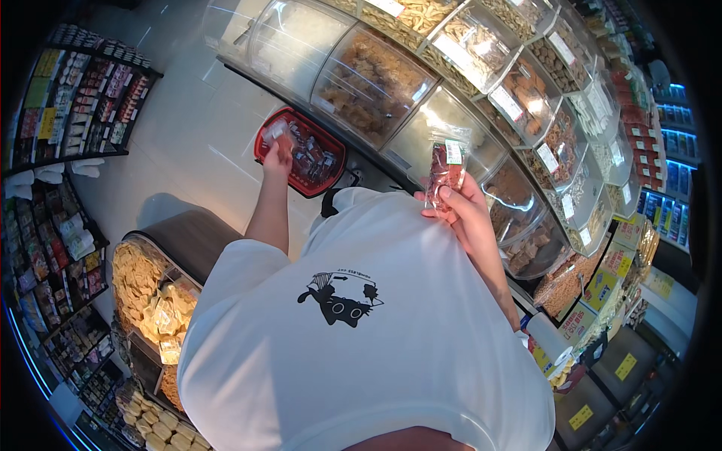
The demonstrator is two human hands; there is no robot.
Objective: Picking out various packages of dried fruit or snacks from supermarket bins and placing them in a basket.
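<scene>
Over a red plastic shopping basket (pixel 259 147) my left hand (pixel 277 162) holds a small clear packet (pixel 278 135), blurred, with a whitish top and reddish lower part. Several clear packets with dark contents (pixel 316 158) lie inside the basket. In front of my chest, on the right, my right hand (pixel 468 206) grips a clear plastic packet (pixel 445 160) of dark red food pieces between thumb and fingers. A white label with print and a barcode is stuck near its top. What exactly the food is, I cannot tell.
Clear-lidded bulk bins (pixel 375 84) of dried foods run along the front and right. Behind the left arm stands a display bin (pixel 138 282) of pale yellow dried sheets. A plastic bag roll (pixel 547 341) is at the right. Stocked shelves (pixel 84 96) line the left, across the tiled floor (pixel 186 135).
</scene>
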